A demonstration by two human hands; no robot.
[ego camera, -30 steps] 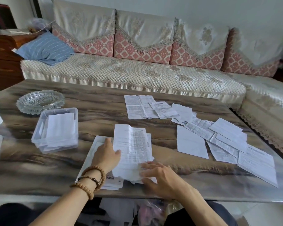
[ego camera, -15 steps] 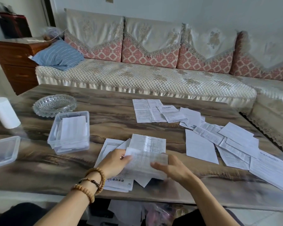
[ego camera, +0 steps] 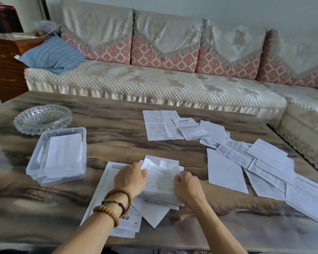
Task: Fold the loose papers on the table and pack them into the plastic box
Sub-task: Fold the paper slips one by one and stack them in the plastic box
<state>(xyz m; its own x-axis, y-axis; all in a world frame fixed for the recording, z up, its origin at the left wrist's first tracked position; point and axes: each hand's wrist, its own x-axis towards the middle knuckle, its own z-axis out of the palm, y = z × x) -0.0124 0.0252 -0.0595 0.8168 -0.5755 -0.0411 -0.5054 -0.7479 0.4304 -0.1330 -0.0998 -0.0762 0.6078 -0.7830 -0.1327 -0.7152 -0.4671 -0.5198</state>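
The printed paper (ego camera: 162, 180), right of the plastic box (ego camera: 58, 156), is now folded smaller than 0.5 s ago; left hand (ego camera: 131, 177) and right hand (ego camera: 188, 186) pinch its edges with curled fingers.

On the table (ego camera: 117, 143) before you: the plastic box (ego camera: 56, 156) to your left with folded papers (ego camera: 64, 153) in it, a glass dish (ego camera: 42, 119) behind it; a sheet (ego camera: 162, 178) between your hands, near edge — loose papers (ego camera: 255, 167) spread right; a sofa (ego camera: 154, 83) behind the table.
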